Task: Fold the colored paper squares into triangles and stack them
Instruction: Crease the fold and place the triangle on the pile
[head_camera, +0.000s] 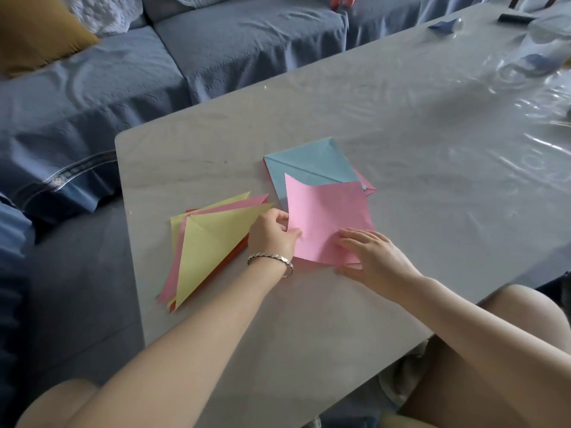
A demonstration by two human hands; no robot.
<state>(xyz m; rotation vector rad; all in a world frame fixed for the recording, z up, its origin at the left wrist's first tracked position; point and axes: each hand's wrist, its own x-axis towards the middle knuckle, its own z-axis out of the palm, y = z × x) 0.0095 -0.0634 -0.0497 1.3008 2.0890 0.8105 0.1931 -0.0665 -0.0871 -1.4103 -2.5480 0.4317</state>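
Note:
A pink paper square lies near the middle of the grey table, its far corner curling up. My left hand pinches its left edge between thumb and fingers. My right hand rests on its near right corner with the fingers spread flat. Behind the pink square sits a pile of unfolded squares with a creased light blue sheet on top. To the left lies a stack of folded triangles, yellow on top, pink and red below.
The table's left edge runs close to the triangle stack. A blue-covered sofa stands behind and to the left. Clear plastic items and a dark object sit at the table's far right. My knees show below the near edge.

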